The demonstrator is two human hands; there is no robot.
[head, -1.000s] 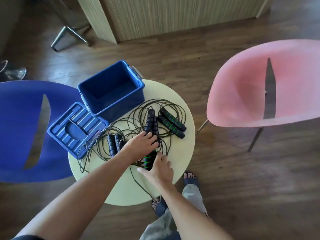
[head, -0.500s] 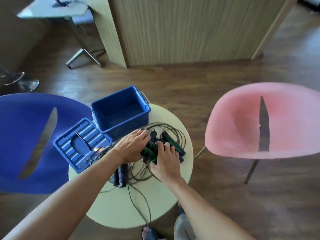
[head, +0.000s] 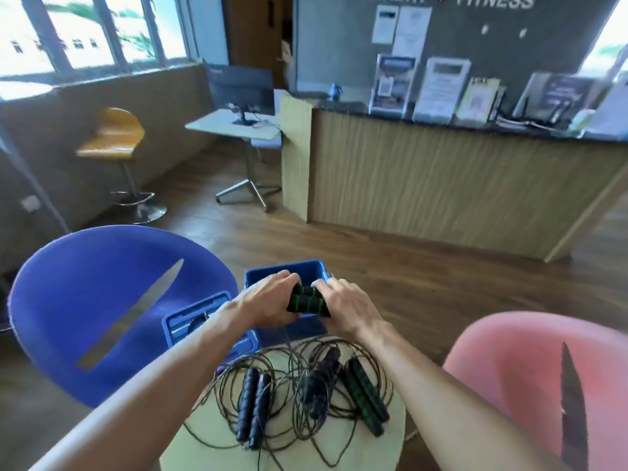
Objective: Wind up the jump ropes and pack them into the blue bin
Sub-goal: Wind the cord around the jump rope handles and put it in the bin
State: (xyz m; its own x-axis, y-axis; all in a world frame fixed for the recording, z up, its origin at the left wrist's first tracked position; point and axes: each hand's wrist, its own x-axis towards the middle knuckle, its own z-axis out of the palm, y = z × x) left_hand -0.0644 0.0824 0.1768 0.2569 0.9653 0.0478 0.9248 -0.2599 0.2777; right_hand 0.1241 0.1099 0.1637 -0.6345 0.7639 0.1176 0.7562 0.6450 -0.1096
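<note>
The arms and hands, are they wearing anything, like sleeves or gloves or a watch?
No. Both arms are bare right to the picture's bottom edge, no sleeves showing. The left hand and right hand have no gloves, and no watch, ring or bracelet shows.

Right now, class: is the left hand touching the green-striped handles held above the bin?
Touching. The head view shows the left hand with fingers curled round the green-striped handles, the right hand gripping the other end.

Green-ringed handles (head: 307, 303) now lifted off table (head: 339, 447).
</note>
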